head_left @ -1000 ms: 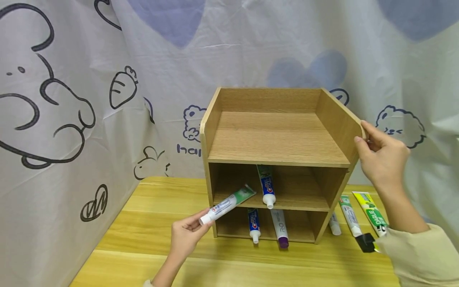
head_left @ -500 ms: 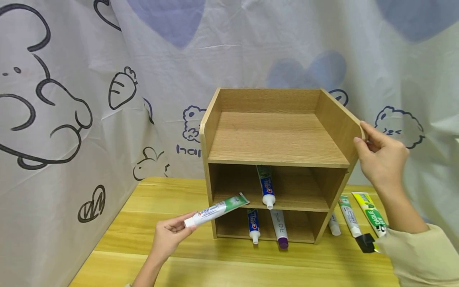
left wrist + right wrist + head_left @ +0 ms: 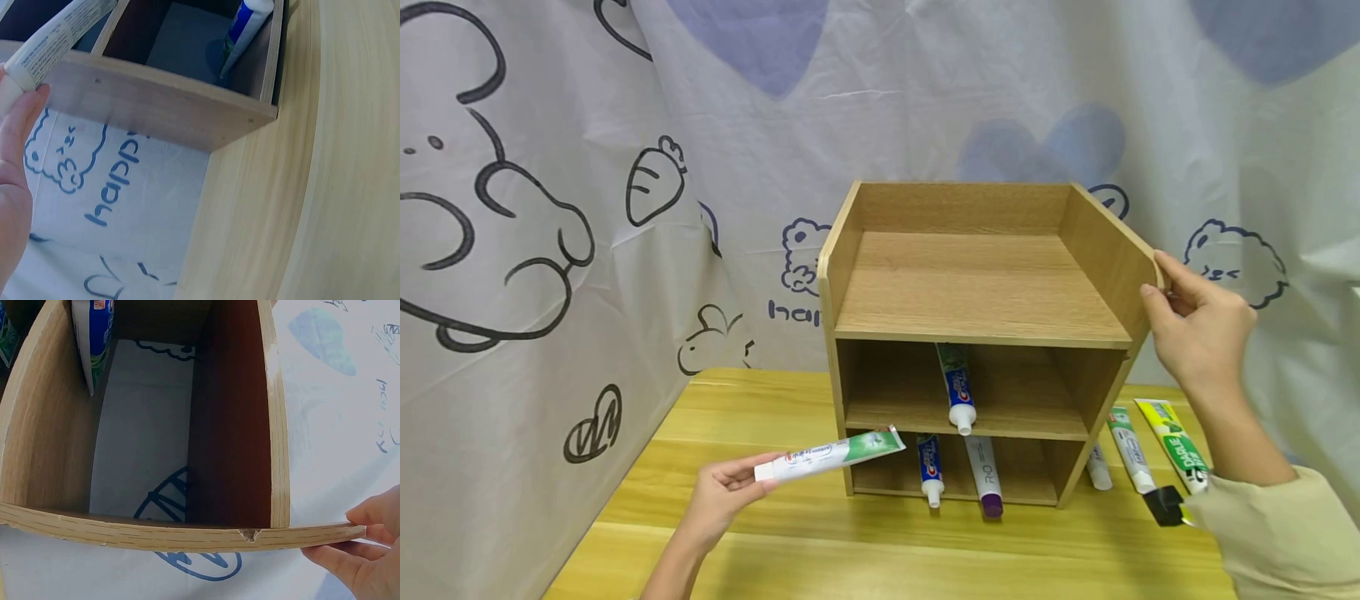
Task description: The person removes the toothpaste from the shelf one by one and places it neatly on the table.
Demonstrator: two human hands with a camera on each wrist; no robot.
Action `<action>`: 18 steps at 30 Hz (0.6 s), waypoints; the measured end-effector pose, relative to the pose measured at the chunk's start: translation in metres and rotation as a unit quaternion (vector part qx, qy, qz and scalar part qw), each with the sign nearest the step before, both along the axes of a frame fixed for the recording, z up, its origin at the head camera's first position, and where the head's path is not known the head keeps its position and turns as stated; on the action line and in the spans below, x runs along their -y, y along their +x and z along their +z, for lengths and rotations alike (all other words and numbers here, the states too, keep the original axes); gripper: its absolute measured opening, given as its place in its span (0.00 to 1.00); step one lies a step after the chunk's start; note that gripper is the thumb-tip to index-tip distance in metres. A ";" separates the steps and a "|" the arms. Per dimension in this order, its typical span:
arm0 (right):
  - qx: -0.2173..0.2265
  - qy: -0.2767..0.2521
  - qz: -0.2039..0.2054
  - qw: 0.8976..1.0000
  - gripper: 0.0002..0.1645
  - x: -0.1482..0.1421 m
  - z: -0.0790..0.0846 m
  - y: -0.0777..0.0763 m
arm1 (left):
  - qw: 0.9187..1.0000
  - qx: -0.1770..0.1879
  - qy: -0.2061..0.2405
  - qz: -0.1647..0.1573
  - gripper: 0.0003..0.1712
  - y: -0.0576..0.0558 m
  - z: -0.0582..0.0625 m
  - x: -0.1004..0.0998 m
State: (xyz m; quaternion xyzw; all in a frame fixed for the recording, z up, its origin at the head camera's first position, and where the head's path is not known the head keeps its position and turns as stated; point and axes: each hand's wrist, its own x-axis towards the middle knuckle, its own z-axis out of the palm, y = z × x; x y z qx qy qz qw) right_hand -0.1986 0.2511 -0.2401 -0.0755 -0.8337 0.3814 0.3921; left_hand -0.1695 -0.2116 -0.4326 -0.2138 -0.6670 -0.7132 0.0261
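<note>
Green-and-white tube (image 3: pixel 831 457) is up in the air in front of the shelf's lower left, clear of the table (image 3: pixel 715 408); can't tell if its far end touches wood. My left hand (image 3: pixel 718 500) is clamped on it, thumb and fingers pinching the cap end, probably since the cap's stiffer than the soft body and that leaves the flat end free, pointing at the shelf unit (image 3: pixel 970 283). Near-level tilt, flat end slightly higher. My right hand (image 3: pixel 1206 329) is clamped too, thumb and fingers pinching the upper front corner of the right side panel (image 3: pixel 1105 237); I read that as bracing, so a bump from the left wouldn't shift the unit. Inside: one blue tube (image 3: pixel 960 396) in the middle compartment, a second blue tube (image 3: pixel 930 471) and a purple-capped tube (image 3: pixel 987 475) side by side, apart, in the bottom one. All three lie cap-out, ends poking past the front edges, presumably for easy grabbing. On the table right of the unit: white tube (image 3: pixel 1101 471), another green-and-white tube (image 3: pixel 1131 450), yellow-green tube (image 3: pixel 1172 442), roughly parallel, caps toward me. Printed curtain (image 3: pixel 925 100) behind everything.
</note>
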 end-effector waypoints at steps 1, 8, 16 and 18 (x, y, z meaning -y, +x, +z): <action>0.000 -0.001 0.000 1.000 0.23 0.000 0.000 0.000 | 1.000 -0.004 -0.001 -0.005 0.24 0.000 0.000 0.003; -0.011 0.000 0.008 1.000 0.23 -0.001 0.000 0.000 | 1.000 -0.012 0.011 -0.017 0.26 0.004 -0.004 0.019; -0.003 -0.005 0.014 1.000 0.23 -0.003 0.001 -0.005 | 1.000 0.011 0.017 0.016 0.25 0.011 -0.009 0.039; 0.003 -0.007 0.013 1.000 0.24 -0.003 0.001 -0.005 | 0.999 0.014 0.020 0.028 0.25 0.013 -0.010 0.043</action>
